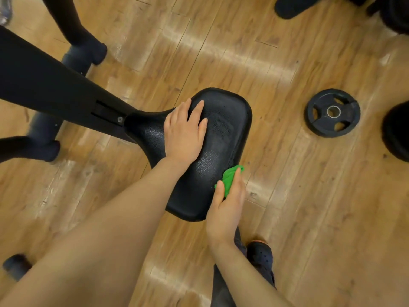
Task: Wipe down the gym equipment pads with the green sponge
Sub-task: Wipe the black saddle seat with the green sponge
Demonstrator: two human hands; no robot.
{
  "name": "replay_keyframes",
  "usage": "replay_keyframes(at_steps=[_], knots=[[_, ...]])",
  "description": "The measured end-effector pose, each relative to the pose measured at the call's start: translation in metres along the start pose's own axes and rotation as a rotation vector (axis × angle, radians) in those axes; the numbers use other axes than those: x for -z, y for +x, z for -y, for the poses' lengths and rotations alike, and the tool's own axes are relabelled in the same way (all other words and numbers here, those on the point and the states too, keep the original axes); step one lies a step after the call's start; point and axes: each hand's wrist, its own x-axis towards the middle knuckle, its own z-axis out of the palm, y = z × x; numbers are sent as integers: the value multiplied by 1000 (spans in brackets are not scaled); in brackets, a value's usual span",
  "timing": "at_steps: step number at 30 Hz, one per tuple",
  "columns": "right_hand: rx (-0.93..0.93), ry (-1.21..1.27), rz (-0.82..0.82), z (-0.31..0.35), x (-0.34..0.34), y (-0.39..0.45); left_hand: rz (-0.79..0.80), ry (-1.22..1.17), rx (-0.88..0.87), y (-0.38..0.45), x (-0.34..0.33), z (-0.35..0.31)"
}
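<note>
Black, pebbled leatherette covers the rounded, saddle-shaped gym pad (221,134) at the centre of the frame, fixed to a matte black metal frame arm (55,89) running in from the upper left. The left hand (184,131) lies flat on top, fingers straight, likely to steady it. At the pad's lower right edge the right hand (225,209) grips the soft, crumpled green sponge (230,178) against the side seam, probably wiping there. A black rubber weight plate (333,113) lies on the glossy wood-plank floor (309,207) at right.

Glossy wood-plank floor (309,207) with pale light streaks, black weight plate (333,113) flat at right.
</note>
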Motion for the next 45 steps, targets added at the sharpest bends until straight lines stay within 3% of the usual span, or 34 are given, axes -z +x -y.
replay_keyframes(at_steps=[4,11,16,25,29,35,45], knots=[[-12,35,18,-1,4,4,57,13,-36,-24,7,2],[33,52,-113,-2,-13,11,53,-38,107,-104,7,24],[52,22,-150,-12,-20,-1,77,-120,111,-112,8,25],[-103,2,-17,-16,-3,-30,236,-77,191,-114,31,9],[-91,-36,50,0,36,-18,262,-59,186,-107,57,-18],[34,-71,26,60,125,10,207,-109,-5,-74,107,-97],[207,-194,-163,112,365,16,128,-155,-434,-50,202,-302]])
